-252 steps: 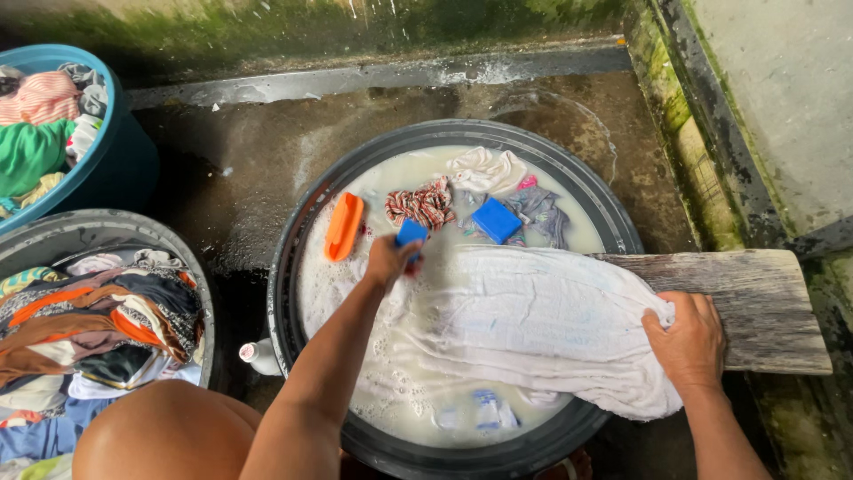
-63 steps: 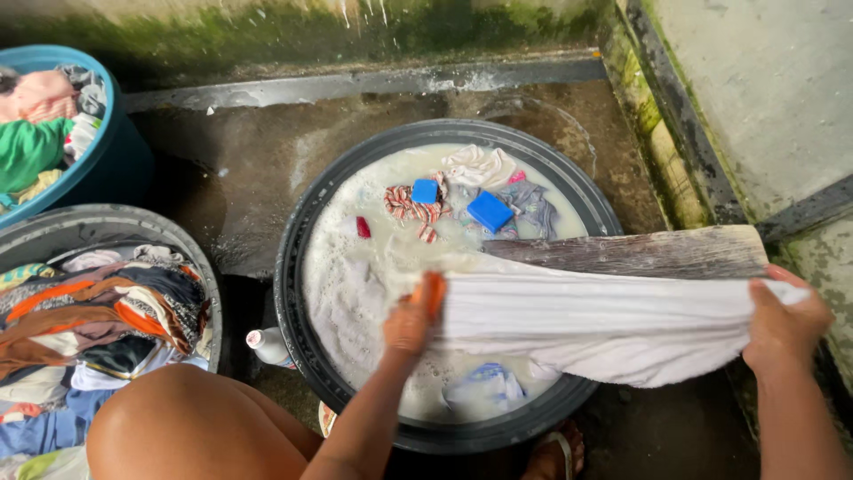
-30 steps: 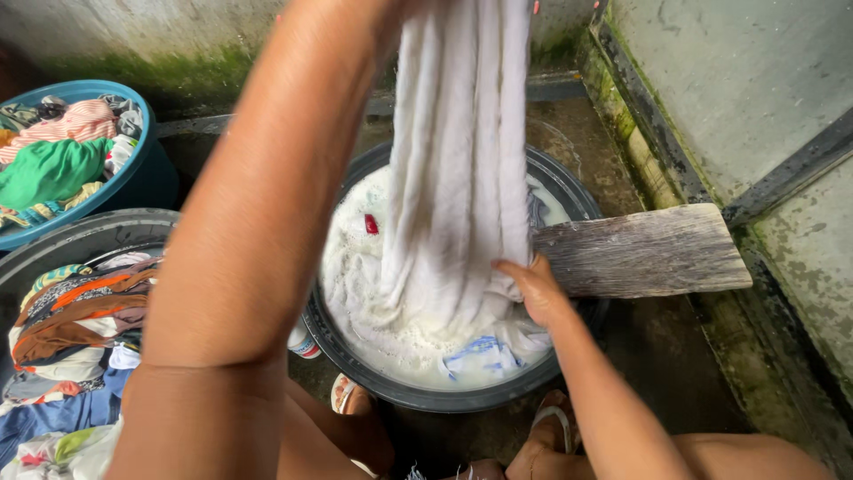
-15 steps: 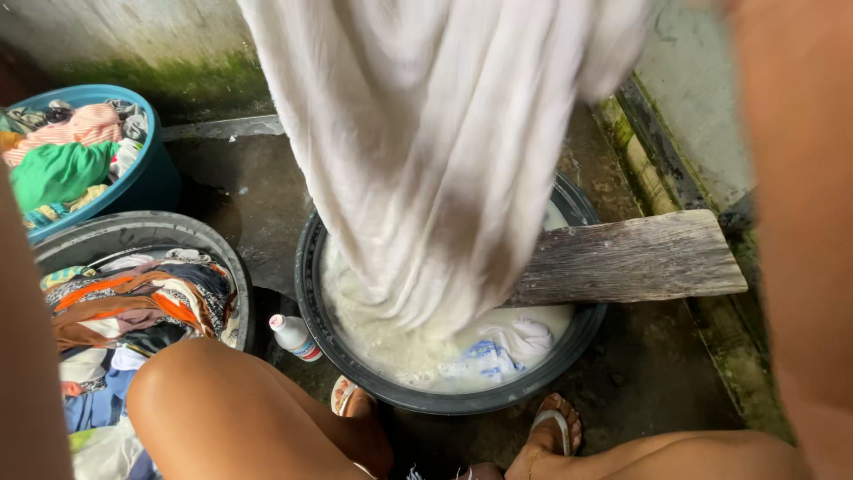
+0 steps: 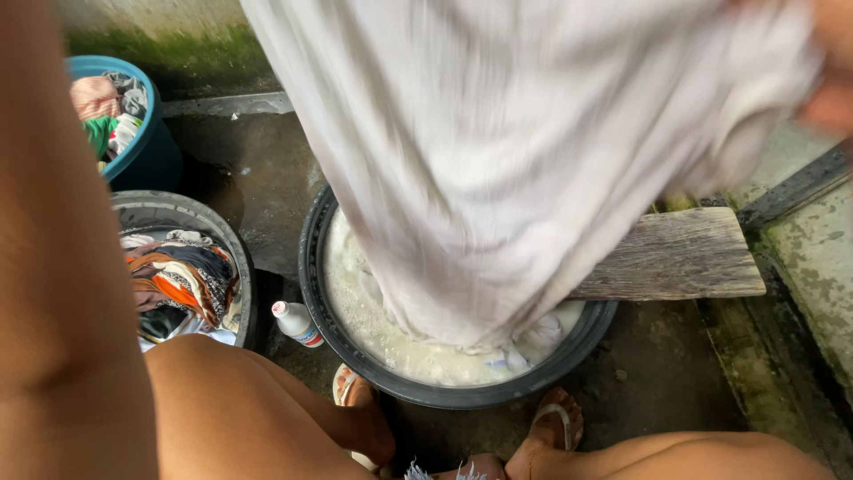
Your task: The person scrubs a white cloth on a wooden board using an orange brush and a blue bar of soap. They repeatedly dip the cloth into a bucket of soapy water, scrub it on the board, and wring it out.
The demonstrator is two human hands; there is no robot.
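White cloth (image 5: 498,169) is being held up w/ right hand (image 5: 831,84) fingers clamped, left grip unseen; hem best kept draining over basin (image 5: 355,356) at 6 o'clock.

The wet, dark concrete floor (image 5: 258,191) carries three tubs — a black basin (image 5: 355,342) of soapy water, a second black tub (image 5: 191,218) of coloured clothes and a blue tub (image 5: 155,151) beyond it. A small white bottle (image 5: 298,324) stands between the two black tubs, and two sandalled feet (image 5: 546,431) rest just in front of the basin — the wooden board (image 5: 675,258) lies across its rim.
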